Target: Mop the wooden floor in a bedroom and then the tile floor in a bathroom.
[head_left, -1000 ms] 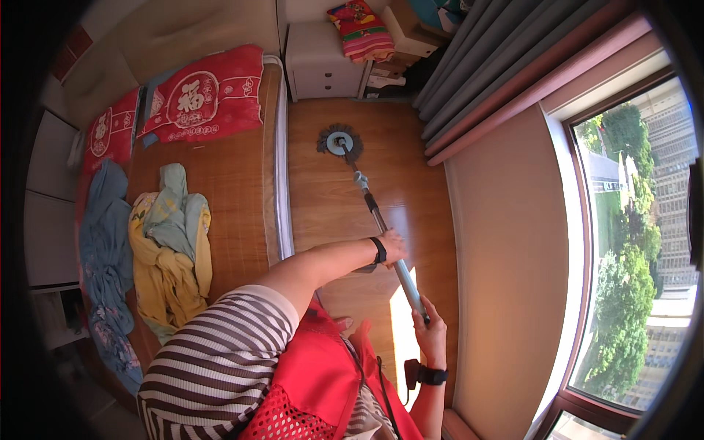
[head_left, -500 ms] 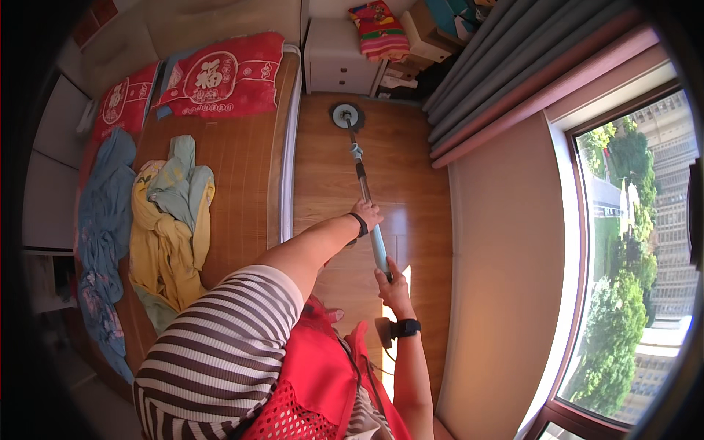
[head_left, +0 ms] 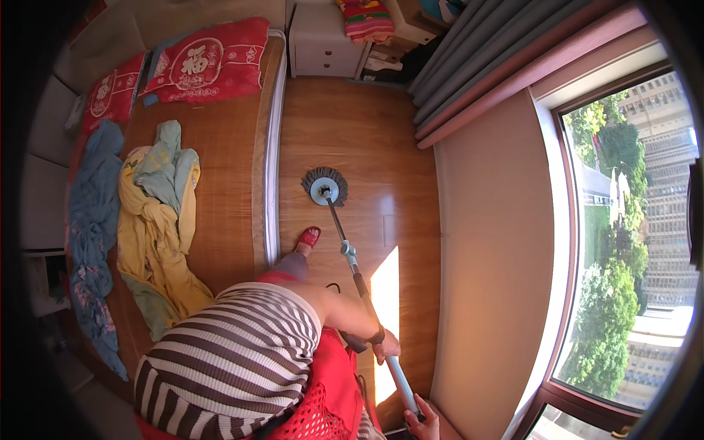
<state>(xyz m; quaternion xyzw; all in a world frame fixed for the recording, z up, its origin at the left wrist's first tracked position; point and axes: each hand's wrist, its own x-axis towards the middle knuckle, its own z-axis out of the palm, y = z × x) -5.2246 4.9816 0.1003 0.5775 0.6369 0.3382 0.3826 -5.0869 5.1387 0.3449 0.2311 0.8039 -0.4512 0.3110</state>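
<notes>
A round mop head (head_left: 325, 188) with a pale blue disc and grey fringe lies on the wooden floor beside the bed, its jointed pole running down toward me. My left hand (head_left: 386, 346) is closed round the pole, partly hidden by my wrist and arm. Lower down, my right hand (head_left: 421, 417) grips the pole's pale blue lower section (head_left: 399, 379) near the bottom edge. My foot in a red slipper (head_left: 309, 237) is on the floor just below the mop head.
The bed (head_left: 231, 143) with red pillows (head_left: 212, 62) and crumpled quilts (head_left: 157, 230) is on the left. A grey bedside cabinet (head_left: 323, 45) and piled boxes stand at the far end. Grey curtains (head_left: 484, 51), a wall and a bright window (head_left: 616, 242) line the right.
The mop head has moved from near the cabinet back toward me. Both hands have come down and nearer along with the pole. My slippered foot now shows ahead, beside the bed.
</notes>
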